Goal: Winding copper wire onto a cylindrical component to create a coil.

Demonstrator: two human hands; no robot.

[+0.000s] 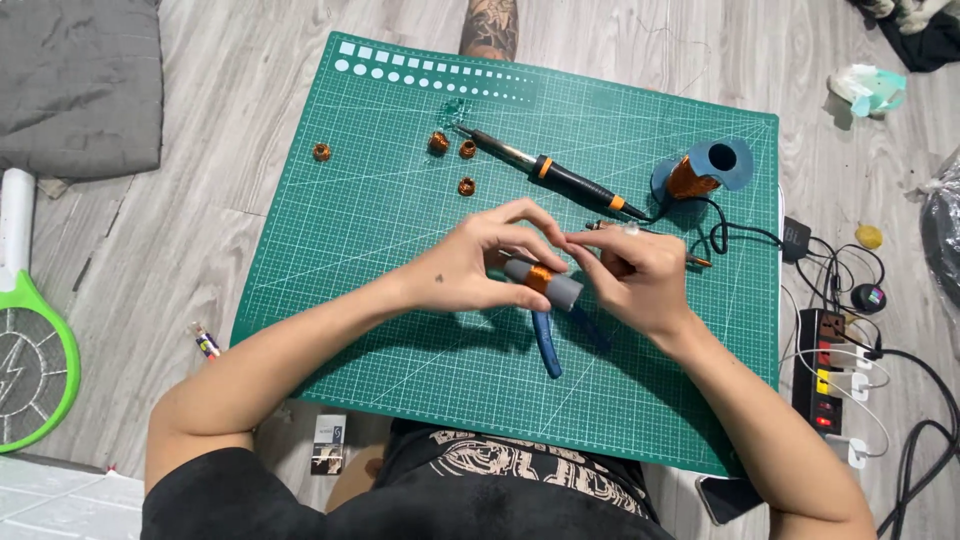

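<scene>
four little copper coils [439, 142] past the hands, one soldering iron [556, 175], one wire spool [700, 172], one pliers [546, 340] under them, one grey tube [545, 279].

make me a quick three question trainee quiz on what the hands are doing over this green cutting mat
1. True or false: both hands hold the grey cylinder wound with copper wire.
2. How many small loose copper coils lie on the green cutting mat?
3. What lies nearest the blue spool of copper wire: (a) black soldering iron with orange rings, (b) green racket-shaped swatter, (c) grey cushion?

Key: 1 true, left hand and right hand meet on it. 2 four. 3 a.
</scene>
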